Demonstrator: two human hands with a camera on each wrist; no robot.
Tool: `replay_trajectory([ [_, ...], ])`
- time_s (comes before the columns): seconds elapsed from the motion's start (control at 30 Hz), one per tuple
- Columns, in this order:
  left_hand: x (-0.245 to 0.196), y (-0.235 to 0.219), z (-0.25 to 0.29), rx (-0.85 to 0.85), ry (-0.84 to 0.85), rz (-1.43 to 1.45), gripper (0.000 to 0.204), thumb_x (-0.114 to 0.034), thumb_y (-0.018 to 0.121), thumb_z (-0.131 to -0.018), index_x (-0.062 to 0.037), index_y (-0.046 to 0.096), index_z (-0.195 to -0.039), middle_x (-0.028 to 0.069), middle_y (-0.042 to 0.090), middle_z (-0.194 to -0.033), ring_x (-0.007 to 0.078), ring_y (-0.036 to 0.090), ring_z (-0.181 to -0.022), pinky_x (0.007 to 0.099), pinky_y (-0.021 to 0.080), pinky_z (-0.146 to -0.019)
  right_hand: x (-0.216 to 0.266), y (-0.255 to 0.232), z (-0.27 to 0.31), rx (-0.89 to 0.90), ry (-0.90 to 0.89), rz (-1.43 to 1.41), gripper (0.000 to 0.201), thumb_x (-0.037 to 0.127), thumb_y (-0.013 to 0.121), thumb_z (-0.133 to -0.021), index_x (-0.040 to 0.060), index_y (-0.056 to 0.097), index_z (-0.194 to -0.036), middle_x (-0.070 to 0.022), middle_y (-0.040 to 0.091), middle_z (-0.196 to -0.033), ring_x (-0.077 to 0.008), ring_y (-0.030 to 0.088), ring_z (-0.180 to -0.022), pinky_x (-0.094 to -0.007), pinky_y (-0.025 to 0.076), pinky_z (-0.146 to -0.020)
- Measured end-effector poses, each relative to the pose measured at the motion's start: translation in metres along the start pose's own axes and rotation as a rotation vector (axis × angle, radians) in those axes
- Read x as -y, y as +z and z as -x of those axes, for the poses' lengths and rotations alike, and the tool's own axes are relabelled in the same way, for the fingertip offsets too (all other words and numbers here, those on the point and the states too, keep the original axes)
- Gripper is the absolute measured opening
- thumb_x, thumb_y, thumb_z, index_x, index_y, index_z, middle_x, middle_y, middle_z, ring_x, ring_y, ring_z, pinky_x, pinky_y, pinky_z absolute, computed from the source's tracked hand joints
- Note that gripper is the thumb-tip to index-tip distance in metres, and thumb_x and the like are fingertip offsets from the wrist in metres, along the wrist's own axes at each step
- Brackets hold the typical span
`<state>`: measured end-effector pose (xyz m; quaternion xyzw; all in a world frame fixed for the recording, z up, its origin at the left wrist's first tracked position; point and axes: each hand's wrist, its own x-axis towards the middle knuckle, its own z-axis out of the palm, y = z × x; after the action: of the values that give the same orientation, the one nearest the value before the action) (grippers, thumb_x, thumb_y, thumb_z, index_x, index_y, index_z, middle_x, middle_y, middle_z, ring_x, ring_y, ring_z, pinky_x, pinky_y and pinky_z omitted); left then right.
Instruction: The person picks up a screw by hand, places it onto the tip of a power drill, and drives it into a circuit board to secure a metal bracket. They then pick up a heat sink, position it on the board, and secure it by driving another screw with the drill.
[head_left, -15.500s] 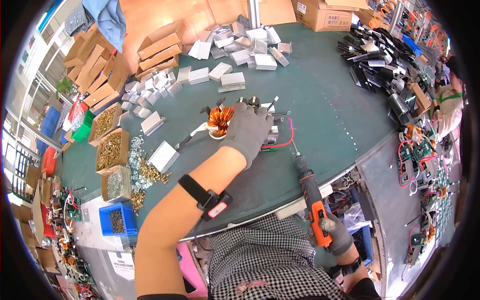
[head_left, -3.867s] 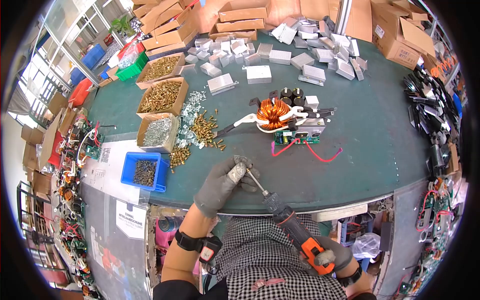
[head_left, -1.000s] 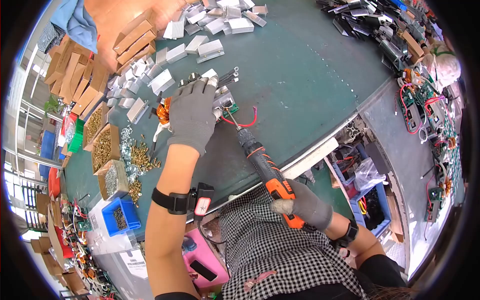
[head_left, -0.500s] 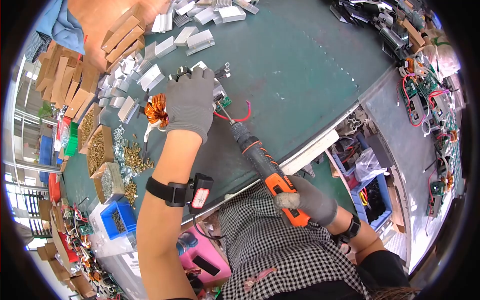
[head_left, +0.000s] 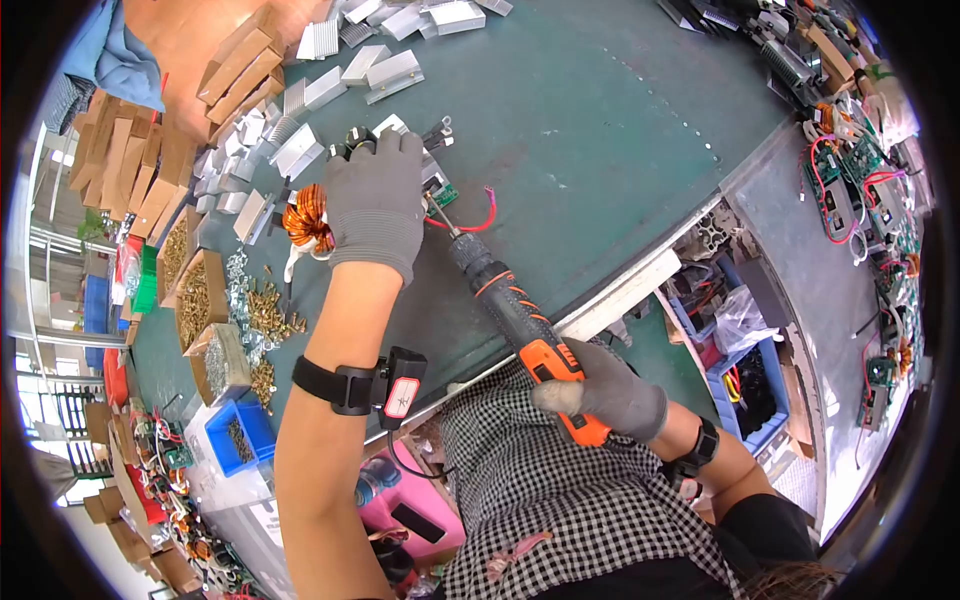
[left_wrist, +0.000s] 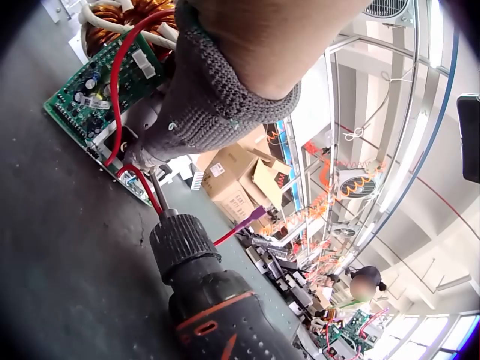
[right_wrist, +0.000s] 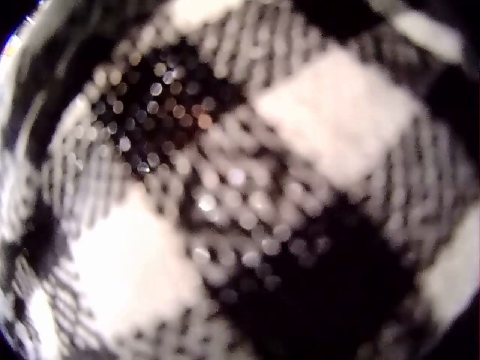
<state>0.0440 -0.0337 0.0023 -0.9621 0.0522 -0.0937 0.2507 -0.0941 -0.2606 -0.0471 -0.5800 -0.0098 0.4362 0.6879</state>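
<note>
My gloved left hand point(head_left: 378, 205) lies over a circuit-board assembly and grips it, covering much of it. Its copper coil point(head_left: 305, 218) shows left of the hand, and the green board point(left_wrist: 90, 101) shows in the left wrist view. A red wire point(head_left: 490, 208) loops out beside it. My gloved right hand point(head_left: 610, 395) holds an orange and black power screwdriver point(head_left: 515, 315) by its handle. The driver's bit point(left_wrist: 160, 191) points into the assembly's edge, right by the left fingertips; its tip is hidden. Only blurred checkered cloth point(right_wrist: 337, 112) fills the right wrist view.
Silver heatsinks point(head_left: 325, 88) are strewn at the back of the green table point(head_left: 600, 130). Left are brass screws point(head_left: 265, 310), cardboard boxes of fasteners point(head_left: 205, 290) and a blue bin point(head_left: 240, 440). More assemblies point(head_left: 835, 200) lie at the right.
Some seconds ago my left hand was at the bit's tip near the table edge, the assembly untouched. Now that hand grips the assembly, with the driver against it. Over the last second little moved.
</note>
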Motion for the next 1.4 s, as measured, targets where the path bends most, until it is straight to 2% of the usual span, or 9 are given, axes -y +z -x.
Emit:
replay_trajectory([
  [0.3, 0.016, 0.004, 0.002, -0.025, 0.095, 0.137, 0.054, -0.025, 0.074, -0.073, -0.0128, 0.051, -0.12, 0.0074, 0.057, -0.111, 0.0267, 0.061, -0.098, 0.0392, 0.048, -0.082, -0.009, -0.009, 0.001, 0.106, -0.047, -0.141, 0.044, 0.033, 0.073, -0.078, 0.0016, 0.053, -0.1, -0.0027, 0.058, -0.081, -0.0096, 0.056, -0.07, -0.0262, 0.049, -0.06],
  [0.4, 0.048, -0.017, 0.024, -0.322, 0.081, 0.471, 0.057, -0.025, 0.074, -0.074, -0.0103, 0.051, -0.124, 0.0112, 0.058, -0.116, 0.0317, 0.058, -0.104, 0.0403, 0.047, -0.087, -0.003, -0.023, 0.03, -0.039, -0.063, 0.117, 0.05, 0.026, 0.076, -0.068, -0.0009, 0.053, -0.102, -0.004, 0.06, -0.079, -0.0128, 0.058, -0.066, -0.0272, 0.05, -0.06],
  [0.63, 0.123, 0.004, 0.097, -0.424, -0.245, 0.693, 0.049, -0.022, 0.072, -0.076, -0.0062, 0.055, -0.119, 0.0165, 0.059, -0.11, 0.0387, 0.057, -0.099, 0.0433, 0.047, -0.082, 0.045, -0.057, 0.051, -0.225, -0.178, -0.132, 0.068, 0.037, 0.081, -0.062, -0.0032, 0.05, -0.108, -0.0091, 0.058, -0.075, -0.0184, 0.058, -0.058, -0.0288, 0.051, -0.047],
  [0.7, 0.141, 0.006, 0.128, -0.406, -0.369, 0.736, 0.045, -0.02, 0.071, -0.077, -0.006, 0.056, -0.117, 0.0167, 0.059, -0.109, 0.0381, 0.058, -0.098, 0.0431, 0.047, -0.08, 0.025, -0.067, 0.046, -0.287, -0.142, -0.274, 0.067, 0.038, 0.078, -0.064, -0.0035, 0.049, -0.108, -0.011, 0.057, -0.075, -0.0191, 0.058, -0.06, -0.0299, 0.05, -0.046],
  [0.87, 0.179, 0.041, 0.196, -0.497, -0.727, 0.846, 0.02, -0.012, 0.065, -0.081, -0.0028, 0.064, -0.099, 0.0151, 0.063, -0.093, 0.0316, 0.063, -0.087, 0.0359, 0.048, -0.076, 0.004, -0.048, 0.041, -0.061, -0.168, -0.159, 0.08, 0.028, 0.092, -0.05, -0.0042, 0.049, -0.109, -0.0091, 0.061, -0.076, -0.018, 0.06, -0.062, -0.0301, 0.052, -0.054],
  [1.03, 0.196, 0.067, 0.217, -0.313, -0.831, 0.74, 0.017, -0.013, 0.065, -0.082, -0.0053, 0.067, -0.096, 0.0128, 0.067, -0.092, 0.0268, 0.066, -0.084, 0.0345, 0.051, -0.074, 0.001, -0.021, 0.005, 0.195, 0.012, 0.261, 0.068, 0.02, 0.087, -0.056, -0.0025, 0.051, -0.109, -0.0027, 0.061, -0.077, -0.0102, 0.058, -0.066, -0.0251, 0.05, -0.061],
  [1.1, 0.196, 0.071, 0.208, -0.244, -0.806, 0.758, 0.019, -0.013, 0.065, -0.083, -0.005, 0.067, -0.1, 0.0119, 0.069, -0.093, 0.0229, 0.067, -0.086, 0.0326, 0.051, -0.076, -0.019, -0.023, -0.012, 0.263, -0.074, 0.463, 0.062, 0.02, 0.085, -0.06, -0.0012, 0.053, -0.108, -0.0015, 0.059, -0.075, -0.0087, 0.056, -0.065, -0.0248, 0.048, -0.059],
  [1.23, 0.205, 0.081, 0.162, -0.119, -0.739, 0.768, 0.019, -0.02, 0.064, -0.083, -0.0112, 0.069, -0.099, 0.0107, 0.068, -0.097, 0.0255, 0.065, -0.092, 0.0362, 0.05, -0.082, -0.005, 0.005, -0.018, 0.245, 0.153, 0.473, 0.057, 0.021, 0.084, -0.063, -0.0001, 0.054, -0.107, -0.0013, 0.057, -0.074, -0.0085, 0.054, -0.064, -0.0257, 0.046, -0.057],
  [1.4, 0.221, 0.109, 0.11, 0.296, -0.85, 0.643, 0.022, -0.024, 0.067, -0.08, -0.018, 0.071, -0.101, 0.0081, 0.068, -0.103, 0.0275, 0.064, -0.098, 0.0376, 0.049, -0.087, -0.018, -0.005, -0.02, 0.263, 0.108, 0.554, 0.062, 0.028, 0.085, -0.063, -0.0005, 0.055, -0.11, -0.0041, 0.06, -0.081, -0.0117, 0.056, -0.072, -0.0289, 0.049, -0.065],
])
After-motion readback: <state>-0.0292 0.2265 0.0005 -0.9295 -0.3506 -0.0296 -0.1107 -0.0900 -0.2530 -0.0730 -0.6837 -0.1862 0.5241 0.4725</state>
